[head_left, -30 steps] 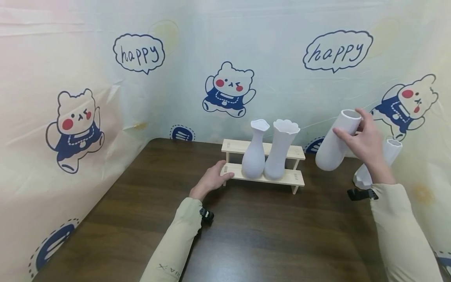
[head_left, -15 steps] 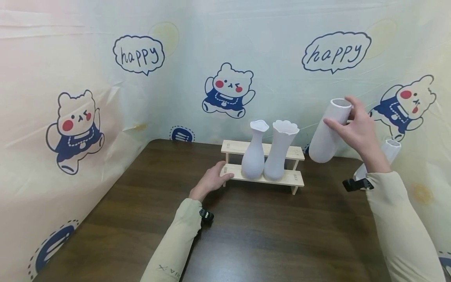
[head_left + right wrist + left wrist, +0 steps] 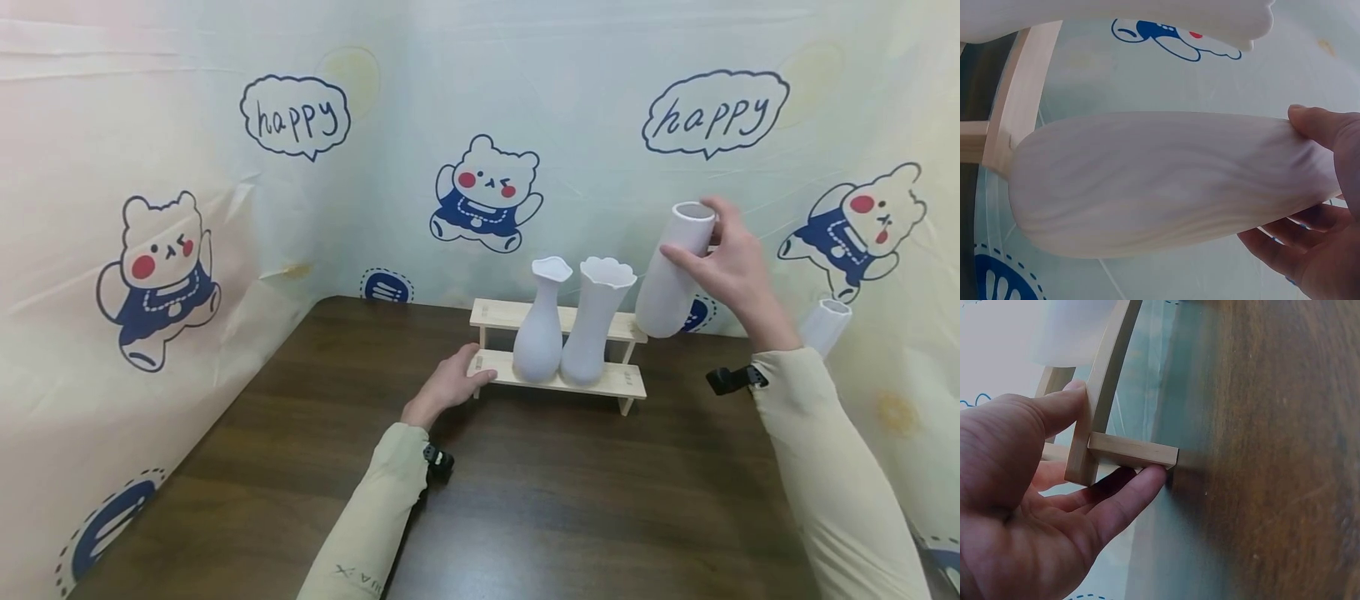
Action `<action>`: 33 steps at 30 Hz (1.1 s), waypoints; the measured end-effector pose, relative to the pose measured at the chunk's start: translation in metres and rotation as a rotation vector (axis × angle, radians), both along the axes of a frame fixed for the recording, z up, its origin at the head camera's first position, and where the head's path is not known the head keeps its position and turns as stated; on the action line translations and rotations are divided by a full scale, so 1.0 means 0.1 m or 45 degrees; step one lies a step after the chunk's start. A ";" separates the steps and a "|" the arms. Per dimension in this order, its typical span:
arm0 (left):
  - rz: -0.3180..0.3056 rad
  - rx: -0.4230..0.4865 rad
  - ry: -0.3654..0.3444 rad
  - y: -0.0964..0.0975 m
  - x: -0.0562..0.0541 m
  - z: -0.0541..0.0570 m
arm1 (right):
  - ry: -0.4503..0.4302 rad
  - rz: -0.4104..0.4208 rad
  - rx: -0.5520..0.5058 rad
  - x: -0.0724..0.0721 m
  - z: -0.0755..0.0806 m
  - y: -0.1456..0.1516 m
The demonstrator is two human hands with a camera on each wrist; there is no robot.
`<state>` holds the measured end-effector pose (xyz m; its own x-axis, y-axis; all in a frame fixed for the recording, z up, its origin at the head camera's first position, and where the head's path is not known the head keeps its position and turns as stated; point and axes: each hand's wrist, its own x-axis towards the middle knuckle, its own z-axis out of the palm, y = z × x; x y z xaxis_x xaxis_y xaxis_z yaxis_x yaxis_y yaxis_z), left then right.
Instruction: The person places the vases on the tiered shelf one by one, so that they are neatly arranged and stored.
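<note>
A two-step wooden rack (image 3: pixel 491 362) stands at the back of the table. My left hand (image 3: pixel 448 382) grips its left end, thumb on the lower step and fingers around the end support, as the left wrist view shows on the pale wood (image 3: pixel 1132 450). On the lower step stand a slim-necked white vase (image 3: pixel 538 333) and a white vase with a scalloped rim (image 3: pixel 596 321). My right hand (image 3: pixel 735 267) holds a smooth white vase (image 3: pixel 670 283) near its mouth, thumb in front. That vase tilts slightly, its base overlapping the upper step's right end in the head view.
Another white vase (image 3: pixel 827 325) stands at the far right, partly hidden behind my right forearm. Behind the brown table (image 3: pixel 510 500) hangs a printed curtain (image 3: pixel 585 183) with bears and lettering.
My right hand has carried the smooth vase leftward and up from beside the far-right vase to the rack's right end. The left hand stays on the rack.
</note>
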<state>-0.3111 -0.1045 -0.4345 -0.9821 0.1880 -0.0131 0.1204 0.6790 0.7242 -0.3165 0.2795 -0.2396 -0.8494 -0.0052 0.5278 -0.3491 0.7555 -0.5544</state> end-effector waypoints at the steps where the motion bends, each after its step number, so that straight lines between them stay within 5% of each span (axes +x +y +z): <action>1: 0.000 0.001 -0.001 0.00 0.00 0.00 | 0.003 0.001 0.003 -0.01 0.00 -0.01; 33: 0.025 -0.005 -0.003 0.00 -0.02 -0.03 | -0.025 0.121 0.056 -0.25 -0.03 -0.50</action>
